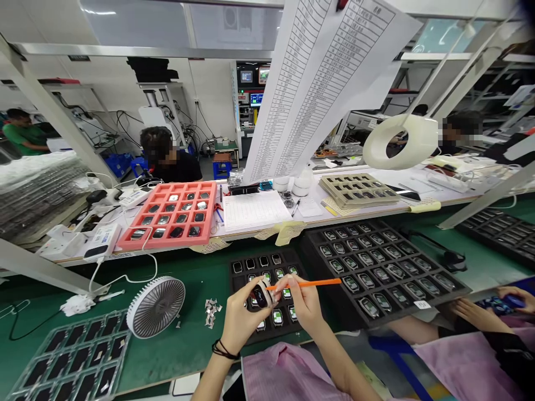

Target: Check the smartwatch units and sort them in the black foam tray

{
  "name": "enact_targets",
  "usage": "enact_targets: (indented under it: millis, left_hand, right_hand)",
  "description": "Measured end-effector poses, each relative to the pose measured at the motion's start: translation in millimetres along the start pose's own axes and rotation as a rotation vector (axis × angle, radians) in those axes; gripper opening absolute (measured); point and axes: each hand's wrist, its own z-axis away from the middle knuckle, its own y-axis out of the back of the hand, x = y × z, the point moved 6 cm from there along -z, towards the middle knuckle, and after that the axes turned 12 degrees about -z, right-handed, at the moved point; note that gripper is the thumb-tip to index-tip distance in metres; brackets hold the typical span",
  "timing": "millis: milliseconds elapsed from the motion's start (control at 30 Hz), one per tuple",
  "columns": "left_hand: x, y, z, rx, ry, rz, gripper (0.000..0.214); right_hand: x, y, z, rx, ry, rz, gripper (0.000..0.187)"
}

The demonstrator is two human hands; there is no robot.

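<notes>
My left hand (pixel 243 314) holds a dark smartwatch case (pixel 261 296) up in front of me, its fingers wrapped around the sides. My right hand (pixel 307 305) pinches a thin orange stick (pixel 321 283), which points left, with its end at the watch case. Whether the tip touches the case I cannot tell. Under both hands lies a small black foam tray (pixel 298 260) of watch cases, several showing green-and-white faces; my hands hide part of it. To the right is a larger black foam tray (pixel 343 312) filled with rows of watch cases.
A round white fan (pixel 156 306) and small silvery scraps (pixel 212 313) lie left of my hands. A clear tray (pixel 125 351) holds black pieces. On the shelf stands a pink foam tray (pixel 213 211). Hanging paper sheets (pixel 309 83) droop ahead. A co-worker's hand (pixel 468 313) is at right.
</notes>
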Motion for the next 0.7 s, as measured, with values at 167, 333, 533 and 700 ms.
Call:
enact_targets:
  millis: [167, 333, 533, 700]
  left_hand:
    - [-4.6, -0.4, -0.6, -0.005, 0.010, -0.033, 0.044]
    - [-4.5, 5.3, -7.8, -0.012, -0.004, -0.115, 0.044]
    - [-1.5, 5.9, -14.5, -0.009, -0.057, -0.202, 0.037]
    - [-1.7, -0.1, -16.0, -0.076, -0.032, -0.083, 0.049]
  right_hand:
    - [-0.5, -4.8, -3.8, -0.043, 0.002, 0.076, 0.049]
    - [15.1, 8.5, -0.8, 0.172, -0.060, -0.088, 0.048]
    - [54.8, -4.7, 3.8, 0.161, -0.344, -0.314, 0.034]
    - [69.0, -17.7, 7.1, 0.124, -0.423, -0.457, 0.049]
